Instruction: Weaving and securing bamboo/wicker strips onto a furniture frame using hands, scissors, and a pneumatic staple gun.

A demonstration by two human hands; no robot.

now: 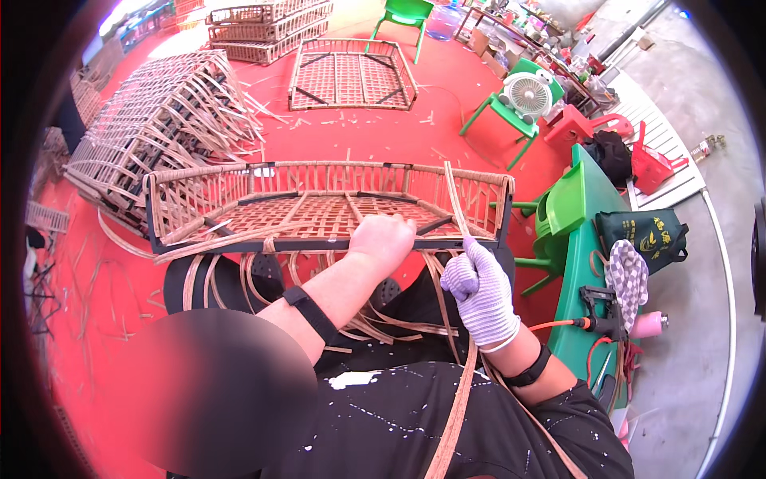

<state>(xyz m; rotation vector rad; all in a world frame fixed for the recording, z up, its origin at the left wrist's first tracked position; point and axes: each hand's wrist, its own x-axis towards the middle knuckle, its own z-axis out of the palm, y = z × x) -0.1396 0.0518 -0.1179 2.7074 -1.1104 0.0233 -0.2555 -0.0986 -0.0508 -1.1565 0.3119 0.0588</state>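
Observation:
A shallow wicker basket (303,209) with a dark frame and an open-weave base lies across my lap, tilted toward me. My left hand (384,241), bare, is closed in a fist at the basket's near dark bar; what its fingers hold, if anything, is hidden. Beside the basket's near right corner, my right hand (482,294) wears a striped whitish glove. Its fingers are wrapped round a long flat rattan strip (456,199), which rises over the rim above the hand and trails down past my shirt. Loose strip ends (211,281) hang below the near bar.
A large woven basket (159,120) with loose ends stands at left. Stacked trays (270,32) and another tray (351,76) lie farther off. At right are a green chair holding a fan (528,94), and a green table (562,335) bearing a tool (606,318) with an orange hose.

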